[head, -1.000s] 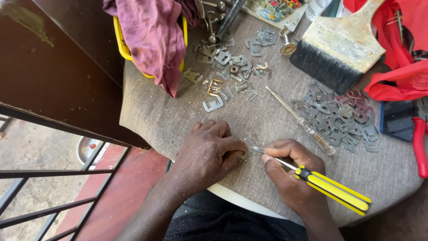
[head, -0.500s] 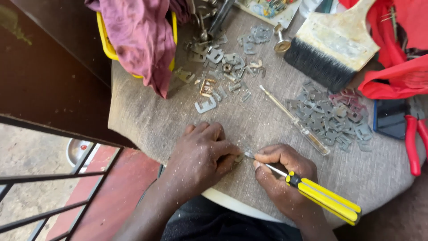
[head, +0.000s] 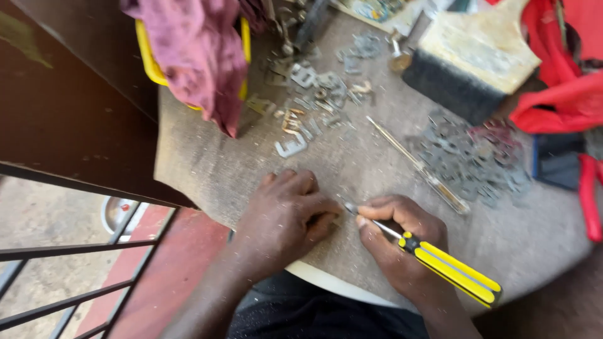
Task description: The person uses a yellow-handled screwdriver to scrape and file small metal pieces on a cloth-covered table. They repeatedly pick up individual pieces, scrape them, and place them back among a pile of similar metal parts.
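My left hand (head: pixel 286 216) hides whatever it pins down; the screwdriver (head: pixel 433 257) tip vanishes there. Metal bits (head: pixel 465 157) blur; pliers (head: pixel 590 194) are cut off.

Right hand (head: pixel 402 245) around a yellow-handled screwdriver (head: pixel 433 257), tip beside left hand (head: pixel 286 216)

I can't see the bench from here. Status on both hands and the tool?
Left hand pressed flat on the table, covering a small part. Right hand gripping yellow-handled screwdriver, tip at left fingertips. Loose metal pieces beyond, clear of hands.
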